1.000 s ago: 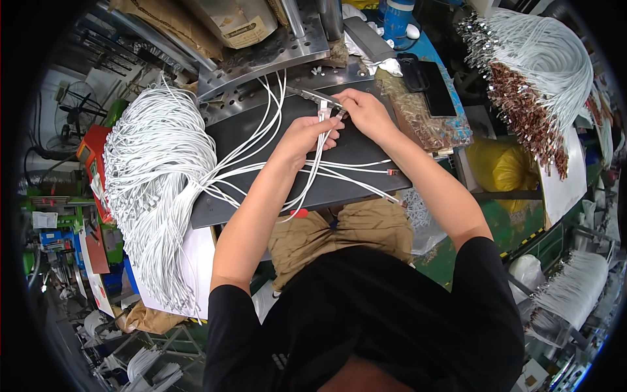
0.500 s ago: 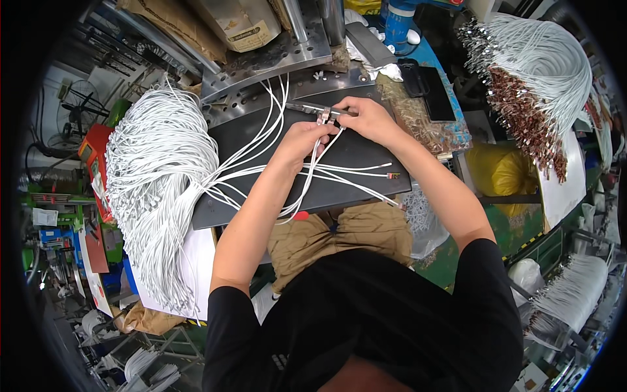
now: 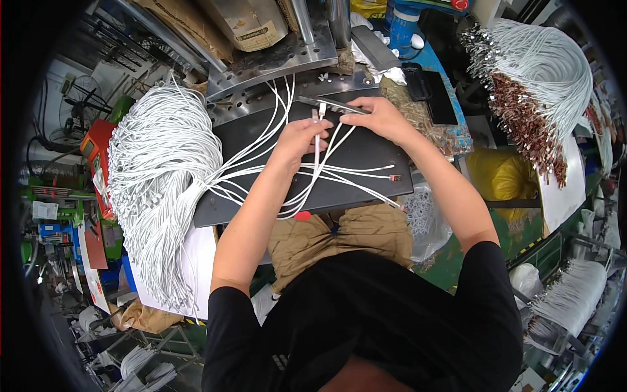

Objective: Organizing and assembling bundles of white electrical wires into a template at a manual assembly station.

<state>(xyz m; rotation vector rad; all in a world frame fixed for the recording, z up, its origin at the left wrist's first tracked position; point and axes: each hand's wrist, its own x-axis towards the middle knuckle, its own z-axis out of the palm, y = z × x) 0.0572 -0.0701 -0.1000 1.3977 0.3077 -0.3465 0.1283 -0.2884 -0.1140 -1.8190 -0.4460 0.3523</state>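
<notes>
In front of me, my left hand (image 3: 304, 138) pinches a white cable (image 3: 317, 160) close to its end. A white connector (image 3: 322, 111) stands up just beyond those fingertips, against the metal bar. My right hand (image 3: 382, 119) is closed around one end of a narrow, dark metal bar (image 3: 343, 106), its other end pointing left. More white cables (image 3: 261, 137) run beneath and past both hands. Several loose cable ends with small connectors (image 3: 394, 177) lie on the black work surface (image 3: 372, 150), to the right. Fingers partly hide where the connector meets the bar.
A large bundle of white cables (image 3: 163, 144) hangs at the left. Beyond the work surface stands a machine with a perforated metal plate (image 3: 274, 68). A phone-like black slab (image 3: 441, 98) lies at the right, near a blue bottle (image 3: 403, 29). Another cable bundle (image 3: 545, 59) hangs far right.
My hands have moved slightly apart. The right hand has shifted a little right with the metal bar, and the white connector now shows between the hands.
</notes>
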